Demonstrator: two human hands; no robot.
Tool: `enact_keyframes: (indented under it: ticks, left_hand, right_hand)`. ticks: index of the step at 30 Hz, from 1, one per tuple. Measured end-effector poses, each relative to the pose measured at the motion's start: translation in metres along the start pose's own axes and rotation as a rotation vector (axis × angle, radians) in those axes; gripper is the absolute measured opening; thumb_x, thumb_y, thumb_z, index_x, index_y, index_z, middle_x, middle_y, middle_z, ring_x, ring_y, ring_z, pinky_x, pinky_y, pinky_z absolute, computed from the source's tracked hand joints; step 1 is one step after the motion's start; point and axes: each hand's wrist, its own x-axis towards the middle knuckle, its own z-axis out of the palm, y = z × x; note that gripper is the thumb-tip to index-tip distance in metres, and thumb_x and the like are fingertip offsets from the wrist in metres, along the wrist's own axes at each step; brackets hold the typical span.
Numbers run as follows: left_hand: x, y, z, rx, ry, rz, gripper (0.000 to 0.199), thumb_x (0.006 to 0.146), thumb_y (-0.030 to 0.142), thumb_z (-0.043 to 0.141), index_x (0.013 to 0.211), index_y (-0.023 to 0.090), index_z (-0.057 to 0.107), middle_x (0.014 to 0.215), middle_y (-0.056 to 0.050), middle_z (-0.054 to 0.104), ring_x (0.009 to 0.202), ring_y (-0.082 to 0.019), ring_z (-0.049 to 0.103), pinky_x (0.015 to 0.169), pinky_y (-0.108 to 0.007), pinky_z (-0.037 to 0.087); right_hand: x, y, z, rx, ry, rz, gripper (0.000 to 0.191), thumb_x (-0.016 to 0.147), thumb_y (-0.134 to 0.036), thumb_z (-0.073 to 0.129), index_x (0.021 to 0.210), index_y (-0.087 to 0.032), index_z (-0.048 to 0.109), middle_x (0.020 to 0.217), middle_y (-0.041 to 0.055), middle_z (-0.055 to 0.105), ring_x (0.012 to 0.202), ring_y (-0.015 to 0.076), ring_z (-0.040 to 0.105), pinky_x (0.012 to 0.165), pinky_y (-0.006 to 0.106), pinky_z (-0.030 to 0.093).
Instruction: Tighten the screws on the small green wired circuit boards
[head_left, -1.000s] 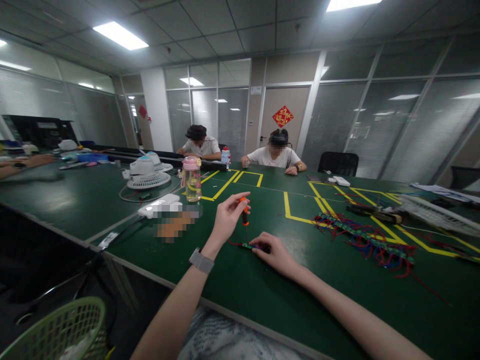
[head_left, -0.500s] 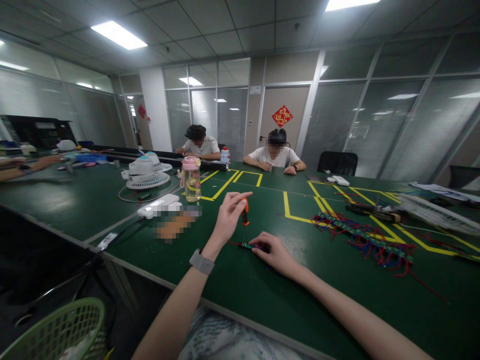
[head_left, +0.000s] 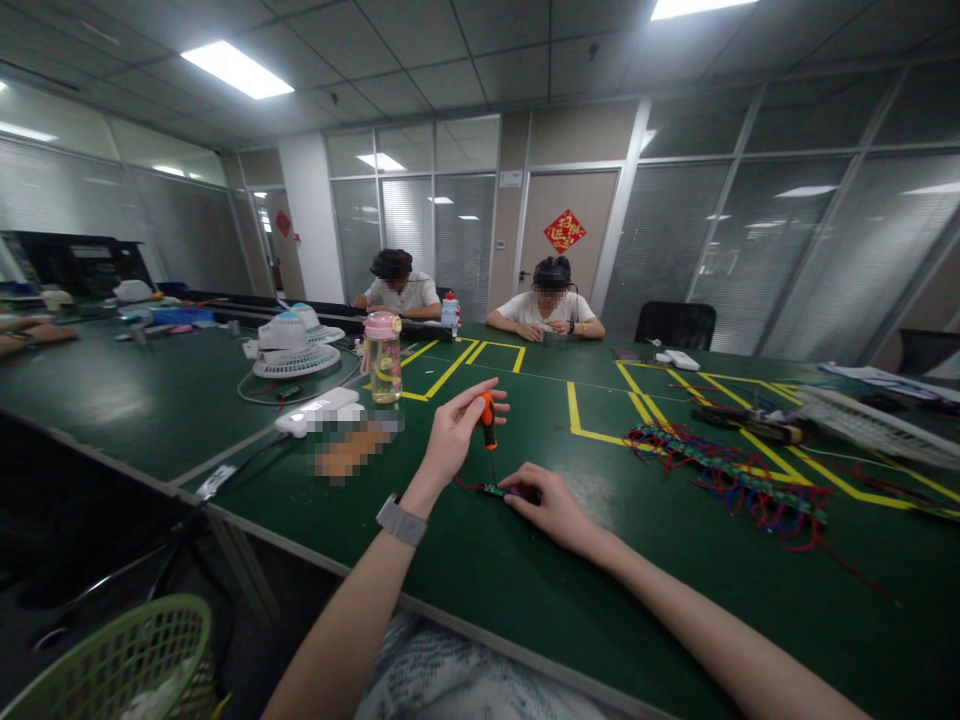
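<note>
Screwdriver upright over a small circuit board, two bare hands at the centre of the head view.
The left hand [head_left: 454,425], fingers nearly straight, holds the rounded orange-and-black plastic handle of the screwdriver [head_left: 489,422] against its thumb; the thin metal shaft points down at the flat green circuit board [head_left: 491,491]. The right hand [head_left: 551,500], fingers bent, pinches the board's right end on the smooth green table [head_left: 480,580]. Right of centre lies a tangle of thin red and blue wires [head_left: 772,505].

Head-worn view, facing forward, down over table [head_left: 540,430]
</note>
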Motion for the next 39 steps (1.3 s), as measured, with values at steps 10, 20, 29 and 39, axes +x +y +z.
enact_keyframes:
  ticks: [10,20,29,39]
  left_hand:
    - [0.0000,0.0016,0.0002,0.073,0.012,0.035,0.033,0.087,0.035,0.050,0.113,0.018,0.063,0.111,-0.009,0.061,0.094,-0.018,0.061,0.080,-0.031,0.051]
    - [0.0013,-0.0002,-0.0025,0.248,0.138,0.093,0.027,0.082,0.037,0.058,0.100,0.018,0.069,0.102,-0.006,0.060,0.089,-0.015,0.059,0.074,-0.025,0.050]
    - [-0.0010,0.0021,0.0008,0.186,0.077,0.049,0.028,0.077,0.034,0.066,0.101,0.019,0.068,0.090,-0.004,0.060,0.078,-0.013,0.059,0.071,-0.024,0.051]
    - [-0.0011,0.0007,0.0019,-0.002,-0.009,-0.022,0.038,0.083,0.033,0.058,0.117,0.018,0.060,0.104,-0.009,0.064,0.089,-0.019,0.063,0.080,-0.035,0.053]
  right_hand:
    - [0.0000,0.0006,0.0004,0.004,0.007,-0.005,0.017,0.079,-0.015,0.060,0.092,-0.017,0.070,0.081,0.0037,0.060,0.071,0.0140,0.054,0.065,0.026,0.043]
    - [0.0004,0.0046,0.0025,0.006,0.011,-0.022,0.016,0.079,-0.016,0.059,0.092,-0.017,0.070,0.079,0.0033,0.058,0.069,0.0137,0.053,0.063,0.025,0.042]
    - [0.0002,0.0033,0.0015,0.010,0.015,-0.018,0.016,0.079,-0.016,0.060,0.092,-0.017,0.070,0.079,0.0029,0.059,0.070,0.0136,0.053,0.064,0.025,0.043]
    - [-0.0001,0.0054,0.0023,0.013,0.018,-0.029,0.017,0.079,-0.015,0.060,0.092,-0.018,0.070,0.080,0.0030,0.060,0.070,0.0135,0.054,0.065,0.025,0.043]
